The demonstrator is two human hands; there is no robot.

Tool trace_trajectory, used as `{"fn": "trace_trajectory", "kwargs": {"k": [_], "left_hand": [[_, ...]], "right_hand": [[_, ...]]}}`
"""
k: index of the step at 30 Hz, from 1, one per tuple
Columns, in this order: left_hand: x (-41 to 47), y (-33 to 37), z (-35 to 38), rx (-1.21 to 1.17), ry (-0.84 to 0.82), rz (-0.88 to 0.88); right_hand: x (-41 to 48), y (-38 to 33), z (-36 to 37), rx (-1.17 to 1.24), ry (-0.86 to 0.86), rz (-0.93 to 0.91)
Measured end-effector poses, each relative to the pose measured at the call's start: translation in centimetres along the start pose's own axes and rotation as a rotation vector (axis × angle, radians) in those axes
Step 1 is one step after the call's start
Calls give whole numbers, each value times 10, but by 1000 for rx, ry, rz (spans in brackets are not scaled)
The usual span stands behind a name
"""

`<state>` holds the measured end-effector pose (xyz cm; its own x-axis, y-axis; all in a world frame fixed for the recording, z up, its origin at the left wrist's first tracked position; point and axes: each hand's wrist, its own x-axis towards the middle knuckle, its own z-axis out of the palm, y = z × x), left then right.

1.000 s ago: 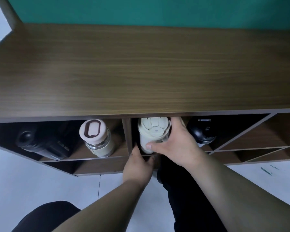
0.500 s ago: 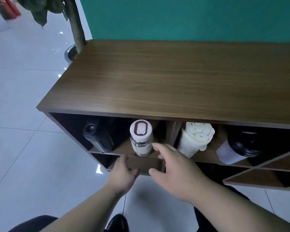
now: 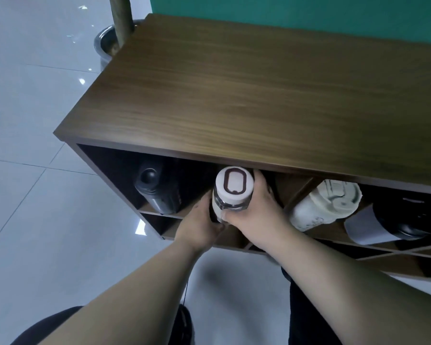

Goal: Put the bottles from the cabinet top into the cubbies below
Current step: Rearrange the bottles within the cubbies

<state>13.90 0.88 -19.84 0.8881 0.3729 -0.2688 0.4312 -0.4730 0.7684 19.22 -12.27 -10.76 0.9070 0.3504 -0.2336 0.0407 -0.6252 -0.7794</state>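
Head view showed four bottles in the wood-grain cabinet (image 3: 259, 95) cubbies; both hands, left hand (image 3: 200, 224) and right hand (image 3: 255, 210), clasped the white-capped glass bottle (image 3: 232, 190) in the leftmost top cubby.

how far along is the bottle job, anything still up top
Nearly finished. The cabinet top shows no bottles where visible. A black bottle, a cream tumbler and a black-lidded cup sit in the cubbies. The left hand and right hand grip the white-capped bottle in the left cubby. Left: letting go.
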Motion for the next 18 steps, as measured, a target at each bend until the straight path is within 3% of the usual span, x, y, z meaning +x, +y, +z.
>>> {"fn": "trace_trajectory", "kwargs": {"k": [7,18], "left_hand": [[3,-2,0,78,-36,2],[8,-8,10,153,12,-18]], "right_hand": [[9,-3,1,109,2,45],[14,3,4,83,20,59]]}}
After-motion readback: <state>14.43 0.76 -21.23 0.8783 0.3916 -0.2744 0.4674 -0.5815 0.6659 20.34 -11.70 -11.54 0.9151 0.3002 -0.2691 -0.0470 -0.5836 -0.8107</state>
